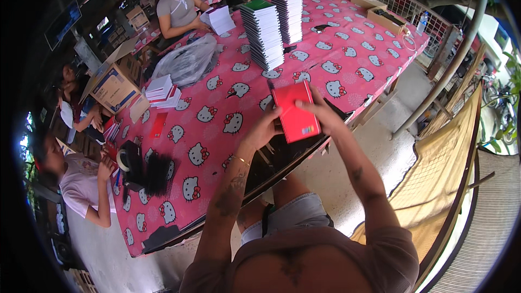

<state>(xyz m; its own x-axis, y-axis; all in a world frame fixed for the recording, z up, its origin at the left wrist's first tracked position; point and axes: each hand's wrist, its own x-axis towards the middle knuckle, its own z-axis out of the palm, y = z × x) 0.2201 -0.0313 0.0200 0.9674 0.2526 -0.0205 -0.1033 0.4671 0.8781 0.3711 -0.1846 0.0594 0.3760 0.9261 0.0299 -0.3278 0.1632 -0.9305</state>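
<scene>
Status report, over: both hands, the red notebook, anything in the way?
Left hand and right hand holding red notebook. Notebook looks closed. Green-topped stack, red-topped stack beyond, not blocking.

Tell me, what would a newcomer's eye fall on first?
Probably the red notebook, held between left hand and right hand near the picture's middle. Beyond it stand a tall green-topped stack and, just behind, a red-topped stack. Beneath them spreads a bright pink cat-print cloth.

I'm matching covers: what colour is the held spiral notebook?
The rectangular spiral notebook is red, clearest in the head view.
</scene>
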